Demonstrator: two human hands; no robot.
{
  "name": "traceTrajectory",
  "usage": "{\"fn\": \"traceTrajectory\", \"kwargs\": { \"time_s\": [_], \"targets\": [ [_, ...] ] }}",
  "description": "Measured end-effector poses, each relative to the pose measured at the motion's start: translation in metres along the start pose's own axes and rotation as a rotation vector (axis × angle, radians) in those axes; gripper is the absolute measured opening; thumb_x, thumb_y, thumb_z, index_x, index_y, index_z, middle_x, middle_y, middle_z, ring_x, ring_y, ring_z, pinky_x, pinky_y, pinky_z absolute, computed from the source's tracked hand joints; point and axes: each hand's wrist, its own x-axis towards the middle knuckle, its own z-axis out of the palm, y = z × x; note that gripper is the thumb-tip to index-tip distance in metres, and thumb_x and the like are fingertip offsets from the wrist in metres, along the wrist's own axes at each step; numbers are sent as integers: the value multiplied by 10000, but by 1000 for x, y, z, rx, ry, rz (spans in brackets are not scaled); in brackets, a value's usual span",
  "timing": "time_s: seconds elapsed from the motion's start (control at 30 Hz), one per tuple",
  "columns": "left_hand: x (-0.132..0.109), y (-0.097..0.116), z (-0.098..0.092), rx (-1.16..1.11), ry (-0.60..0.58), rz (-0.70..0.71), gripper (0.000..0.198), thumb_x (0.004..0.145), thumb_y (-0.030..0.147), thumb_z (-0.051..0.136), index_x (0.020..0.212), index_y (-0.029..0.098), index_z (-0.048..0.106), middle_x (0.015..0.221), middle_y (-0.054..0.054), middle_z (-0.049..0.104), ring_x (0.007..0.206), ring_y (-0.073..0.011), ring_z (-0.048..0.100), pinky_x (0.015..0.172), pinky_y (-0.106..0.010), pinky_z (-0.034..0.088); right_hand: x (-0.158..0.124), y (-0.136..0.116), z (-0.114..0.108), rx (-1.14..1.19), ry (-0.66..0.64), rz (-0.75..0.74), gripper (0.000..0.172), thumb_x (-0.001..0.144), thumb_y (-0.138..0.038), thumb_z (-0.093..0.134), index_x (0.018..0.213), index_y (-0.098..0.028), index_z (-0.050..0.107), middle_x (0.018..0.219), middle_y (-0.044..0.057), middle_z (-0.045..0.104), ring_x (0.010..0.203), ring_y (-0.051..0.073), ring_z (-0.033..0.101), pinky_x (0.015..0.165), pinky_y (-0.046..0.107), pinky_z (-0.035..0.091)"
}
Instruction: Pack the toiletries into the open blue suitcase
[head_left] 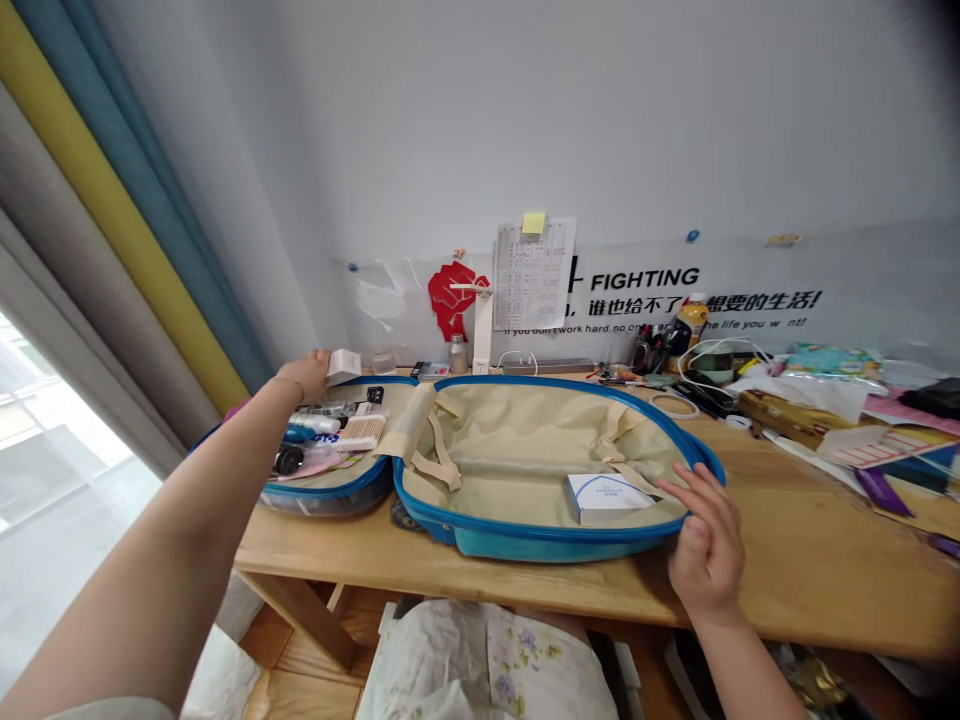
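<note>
A small suitcase lies open on the table, with a blue rim (555,540) and a beige lining. At the far left, my left hand (309,374) grips a small white box (344,366) above the packed half of the suitcase. Under it lie a bundle of cotton swabs (361,433), a white and blue tube (319,426) and other small items. My right hand (709,550) is open, fingers spread, at the right rim of the other half. In that half, a flat white and blue box (609,497) sits near the front right, beside the beige straps (439,460).
A white lamp (483,330), a small jar (457,353) and a yellow-labelled bottle (688,325) stand along the wall. Pens, cables, a brown case (787,418) and papers crowd the wooden table (795,540) at right. Curtains (97,200) hang at left.
</note>
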Motion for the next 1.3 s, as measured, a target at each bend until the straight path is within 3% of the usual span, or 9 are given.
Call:
{"fn": "traceTrajectory", "kwargs": {
  "time_s": [0.17, 0.27, 0.33, 0.47, 0.6, 0.7, 0.83, 0.97, 1.3],
  "targets": [
    [-21, 46, -59, -26, 154, 249, 603, 901, 343, 453, 1438, 106, 316, 1355, -200, 479, 1246, -303, 500, 1033, -381, 389, 0, -2, 1, 11, 2, 18, 437, 971, -386, 306, 1039, -183, 687, 1155, 132, 670, 1267, 289, 531, 1053, 545, 413],
    [-47, 93, -93, -156, 312, 571, 626, 860, 378, 514, 1417, 140, 357, 1264, -149, 519, 1184, -284, 525, 1025, -379, 397, 0, -2, 2, 12, 5, 26, 432, 974, -371, 297, 1046, -186, 681, 1167, 131, 660, 1277, 287, 520, 1057, 549, 406],
    [-68, 130, -108, -295, 329, 769, 645, 847, 386, 537, 1419, 148, 357, 1216, -130, 532, 1120, -258, 550, 987, -361, 423, 0, -2, 2, 15, 7, 8, 412, 975, -341, 300, 1056, -189, 673, 1176, 127, 656, 1283, 283, 514, 1056, 548, 405],
    [-100, 202, -107, -516, 207, 1065, 668, 848, 382, 566, 1440, 176, 335, 1211, -118, 539, 1082, -227, 561, 943, -336, 442, 1, -4, 2, 27, 12, -29, 382, 973, -289, 309, 1086, -190, 660, 1195, 126, 648, 1294, 280, 503, 1056, 542, 403],
    [-110, 251, -81, -472, 25, 1093, 710, 839, 383, 597, 1458, 160, 330, 1260, -142, 523, 1121, -248, 562, 983, -338, 424, 1, -5, 2, 32, 16, -42, 379, 972, -295, 315, 1087, -195, 662, 1191, 122, 648, 1289, 283, 506, 1058, 543, 401],
    [-110, 265, -63, -372, -78, 1046, 727, 839, 376, 599, 1473, 159, 317, 1286, -152, 521, 1138, -259, 567, 993, -330, 418, 1, -5, 2, 29, 10, -29, 374, 969, -293, 320, 1085, -196, 662, 1190, 122, 648, 1292, 282, 503, 1056, 546, 405],
    [-110, 267, -50, -229, -135, 1003, 728, 831, 391, 602, 1473, 185, 328, 1311, -158, 529, 1166, -285, 564, 980, -360, 433, 0, -4, 2, 32, 11, -33, 367, 965, -272, 323, 1089, -188, 658, 1188, 127, 649, 1290, 283, 505, 1050, 551, 410],
    [-111, 270, -45, -138, -168, 977, 707, 836, 390, 603, 1466, 195, 350, 1327, -175, 533, 1203, -305, 544, 979, -386, 438, 1, -5, 1, 37, 7, -30, 367, 966, -280, 325, 1084, -190, 661, 1185, 126, 650, 1290, 286, 504, 1053, 552, 404],
    [-114, 283, -39, -155, -170, 943, 604, 850, 341, 628, 1394, 152, 445, 1327, -213, 542, 1246, -332, 514, 991, -438, 438, 1, -5, 1, 30, -1, -14, 383, 970, -314, 320, 1061, -187, 669, 1175, 126, 654, 1282, 290, 512, 1052, 557, 401]
  ]
}}
